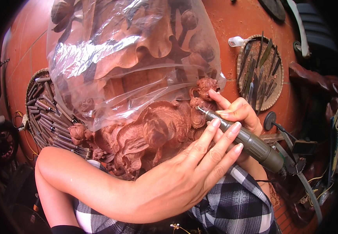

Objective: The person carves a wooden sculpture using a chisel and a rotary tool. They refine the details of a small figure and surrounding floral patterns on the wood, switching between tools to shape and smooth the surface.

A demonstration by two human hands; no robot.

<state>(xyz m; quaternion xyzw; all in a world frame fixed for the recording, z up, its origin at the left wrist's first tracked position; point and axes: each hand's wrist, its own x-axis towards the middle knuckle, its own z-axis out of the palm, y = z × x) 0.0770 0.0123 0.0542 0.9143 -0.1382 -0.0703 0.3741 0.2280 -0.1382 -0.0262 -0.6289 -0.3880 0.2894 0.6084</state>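
Closest is the black and white checked cloth (235, 199) on the person's lap. Over it, the left hand (178, 171) lays its long fingers, a little spread, across a green rotary tool (251, 144). The right hand (243, 113) pinches the tool's front end, and 1 finger pokes out to a round carved knob (207, 84). The reddish wood carving (163, 124) sits just past the lap, its near edge by the left forearm. A clear plastic sheet (83, 58) covers the part behind. On the floor (225, 19) are 2 round baskets: wood-handled chisels (48, 111) fill the left basket (29, 87), and thin files (251, 74) lie inside the right basket's rim (281, 76).

The tip could skid and nick wood or skin, because fingers are so near. Loose plastic might snag if it sags onto the tip.

Shine blurs what is under the plastic, the left thumb is hard to make out, and I cannot tell if the tip touches wood
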